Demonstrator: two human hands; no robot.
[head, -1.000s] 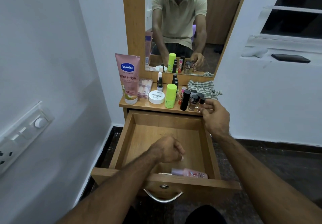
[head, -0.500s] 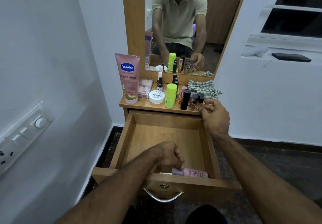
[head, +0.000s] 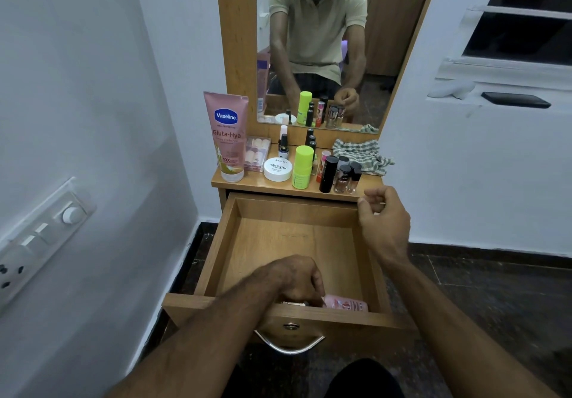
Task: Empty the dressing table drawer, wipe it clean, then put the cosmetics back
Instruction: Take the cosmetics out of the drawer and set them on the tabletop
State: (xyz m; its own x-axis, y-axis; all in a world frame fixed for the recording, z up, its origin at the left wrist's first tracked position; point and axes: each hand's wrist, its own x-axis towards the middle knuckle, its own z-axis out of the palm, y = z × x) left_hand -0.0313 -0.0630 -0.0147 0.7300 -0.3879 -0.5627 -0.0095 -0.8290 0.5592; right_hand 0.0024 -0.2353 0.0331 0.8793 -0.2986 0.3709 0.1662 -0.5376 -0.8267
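White walls are closing in on a narrow wooden dressing table, its mirror (head: 322,44) reflecting the person standing at it. On the surface (head: 247,184) the cosmetics are standing in a tight cluster: a pink Vaseline tube (head: 228,140) upright on its cap at the left, a white nail polish tub (head: 277,169), a green stick (head: 302,167), a black tube (head: 328,174) and small polish bottles (head: 346,178) at the front right edge. A checked cloth (head: 362,156) is lying crumpled at the back right, probably waiting for the wiping step.

Below, the drawer (head: 213,255) is hanging fully pulled out, its floor bare but for the front end. There the left hand (head: 294,281) is reaching down behind the front panel, fingers curled over something small and metallic that I cannot make out; whether it is actually gripping it is hidden. A pink bottle (head: 346,304) is lying on its side just beside that hand, against the front panel.

The right hand (head: 382,221) is hovering at the drawer's back right corner, near the polish bottles, fingers loosely curled and holding nothing I can see.

Emptying looks nearly done, with these last pieces going up with the rest, so the drawer floor is free for wiping.
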